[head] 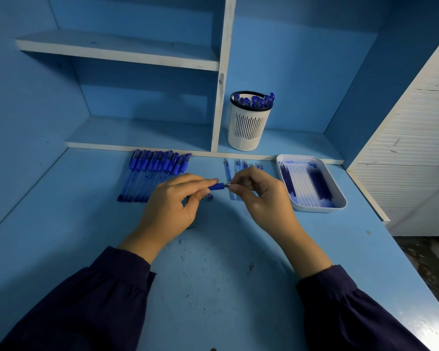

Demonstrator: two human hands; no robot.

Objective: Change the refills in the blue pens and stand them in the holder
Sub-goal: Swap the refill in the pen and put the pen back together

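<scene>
Head view: beyond the fingers and slightly to the right, a white slotted holder (247, 127) stands upright on the low shelf (142, 133), with capped pens (255, 101) standing in it, their blue tops above its dark rim. Right of the right hand (261, 196), near it but not touching, a white tray (340, 198) lies on the bench (213, 287). It holds refills (319, 183) lying lengthwise, dark blue bunches along both sides and paler ones between, and blue ink smears its far end. The pen (217, 186) in work lies level between the two hands, above the bench. The left hand (170, 206) grips its blue grip section, thumb and curled fingers (200, 182) closed round it, the rest of the barrel hidden in the palm. The right hand's fingers (238, 190) pinch the grey tip end, the other fingers curled. Beyond the left hand, a row of pens (152, 173) lies side by side on the bench, caps toward the shelf. Just beyond the right hand's fingers, loose refills (227, 169) lie on the bench, partly hidden by that hand. A small dark piece (208, 197) lies just below the left thumb; what it is cannot be told. Dark sleeves (99, 300) cover both forearms.
</scene>
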